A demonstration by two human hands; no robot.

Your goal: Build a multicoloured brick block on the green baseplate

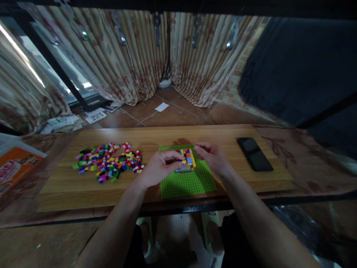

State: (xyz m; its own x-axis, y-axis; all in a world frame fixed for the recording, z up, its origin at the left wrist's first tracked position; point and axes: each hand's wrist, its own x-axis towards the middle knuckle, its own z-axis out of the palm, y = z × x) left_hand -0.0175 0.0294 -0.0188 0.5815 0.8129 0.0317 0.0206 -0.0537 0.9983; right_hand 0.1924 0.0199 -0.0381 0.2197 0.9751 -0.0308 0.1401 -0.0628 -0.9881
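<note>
A green studded baseplate [192, 183] lies on the wooden board, with a low block of many-coloured toy bricks [189, 159] built on it. My left hand [161, 165] reaches over the block's left side, thumb and forefinger closed around what looks like a small yellow brick [184, 161] at its top. Just right of the block, my right hand [212, 156] hovers over the plate with fingers curled and thumb near the forefinger. Whatever sits between those fingertips, if anything, is too small to make out. My left hand hides part of the block's left side.
Loose toy bricks [119, 162] in many colours are spread on the left of the wooden board [228, 136]. A black phone [254, 154] lies on the right. An orange and white package [19, 163] is at the far left. Striped curtains [134, 59] hang behind.
</note>
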